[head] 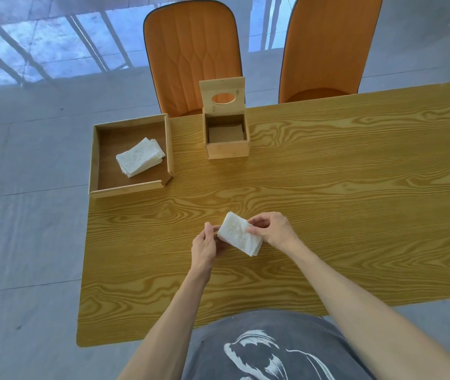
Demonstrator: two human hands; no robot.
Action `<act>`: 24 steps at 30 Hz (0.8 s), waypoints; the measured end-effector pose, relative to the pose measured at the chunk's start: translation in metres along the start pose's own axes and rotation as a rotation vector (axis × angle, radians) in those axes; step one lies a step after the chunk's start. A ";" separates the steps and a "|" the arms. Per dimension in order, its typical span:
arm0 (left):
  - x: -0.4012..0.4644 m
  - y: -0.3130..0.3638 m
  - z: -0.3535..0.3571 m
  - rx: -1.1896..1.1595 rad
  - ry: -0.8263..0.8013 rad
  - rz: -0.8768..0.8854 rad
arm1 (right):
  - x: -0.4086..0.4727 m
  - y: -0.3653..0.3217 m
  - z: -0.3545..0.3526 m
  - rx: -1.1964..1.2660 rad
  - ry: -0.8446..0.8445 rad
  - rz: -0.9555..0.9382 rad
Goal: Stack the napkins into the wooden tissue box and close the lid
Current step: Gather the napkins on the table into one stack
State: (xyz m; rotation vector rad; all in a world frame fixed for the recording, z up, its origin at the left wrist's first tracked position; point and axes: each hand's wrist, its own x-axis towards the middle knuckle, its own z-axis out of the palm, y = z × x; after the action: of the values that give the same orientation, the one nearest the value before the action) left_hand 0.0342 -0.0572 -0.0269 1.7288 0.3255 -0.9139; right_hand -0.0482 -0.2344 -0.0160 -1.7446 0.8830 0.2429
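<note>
A small stack of white napkins is held just above the table's middle, between both hands. My left hand pinches its left corner and my right hand grips its right edge. The wooden tissue box stands farther back, its lid with an oval hole tilted upright and open; only a brown inner plate shows inside. More white napkins lie in a loose pile in the wooden tray at the table's far left corner.
The wood-grain table stretches to the right. Two orange chairs stand behind its far edge. Grey tiled floor lies to the left, and the tray overhangs the table's left edge.
</note>
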 end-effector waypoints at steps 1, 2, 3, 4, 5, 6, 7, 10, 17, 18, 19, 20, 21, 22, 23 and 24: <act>-0.001 0.002 -0.001 -0.029 -0.013 -0.020 | -0.001 0.000 0.001 -0.060 0.024 -0.009; -0.001 0.004 -0.002 -0.041 -0.024 -0.031 | -0.001 0.000 0.002 -0.124 0.042 -0.025; -0.002 0.006 -0.003 -0.032 -0.036 -0.031 | -0.002 0.000 0.003 -0.182 0.055 -0.045; -0.002 0.007 -0.003 -0.009 -0.046 -0.025 | -0.004 -0.001 0.004 -0.228 0.066 -0.061; 0.000 0.007 -0.004 0.017 -0.056 -0.017 | -0.005 -0.002 0.005 -0.271 0.079 -0.071; 0.001 0.007 -0.004 0.046 -0.069 -0.010 | -0.005 -0.003 0.007 -0.318 0.099 -0.079; 0.003 0.007 -0.004 0.076 -0.086 -0.007 | -0.006 -0.002 0.008 -0.369 0.124 -0.085; 0.008 0.011 -0.002 0.203 -0.169 0.001 | -0.005 0.005 0.013 -0.452 0.190 -0.108; 0.004 0.022 -0.011 0.268 -0.339 0.080 | -0.009 0.008 -0.011 -0.324 -0.047 -0.134; 0.003 0.021 -0.013 0.236 -0.346 0.088 | -0.010 0.006 -0.016 -0.273 -0.085 -0.135; 0.002 0.021 -0.015 0.211 -0.349 0.101 | -0.012 0.005 -0.019 -0.251 -0.094 -0.144; 0.001 0.019 -0.017 0.198 -0.343 0.121 | -0.013 0.002 -0.022 -0.257 -0.071 -0.166; 0.000 0.018 -0.019 0.198 -0.330 0.146 | -0.014 0.000 -0.024 -0.290 -0.024 -0.202; 0.000 0.017 -0.020 0.209 -0.313 0.179 | -0.015 -0.003 -0.025 -0.340 0.034 -0.252; 0.001 0.016 -0.022 0.239 -0.289 0.225 | -0.016 -0.006 -0.025 -0.394 0.089 -0.302; 0.002 0.015 -0.023 0.287 -0.265 0.269 | -0.016 -0.008 -0.025 -0.438 0.128 -0.349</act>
State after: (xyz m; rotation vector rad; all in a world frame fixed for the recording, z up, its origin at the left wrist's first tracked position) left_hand 0.0546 -0.0424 -0.0156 1.8271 -0.2194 -1.0099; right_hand -0.0604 -0.2484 0.0084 -2.3091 0.6271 0.0965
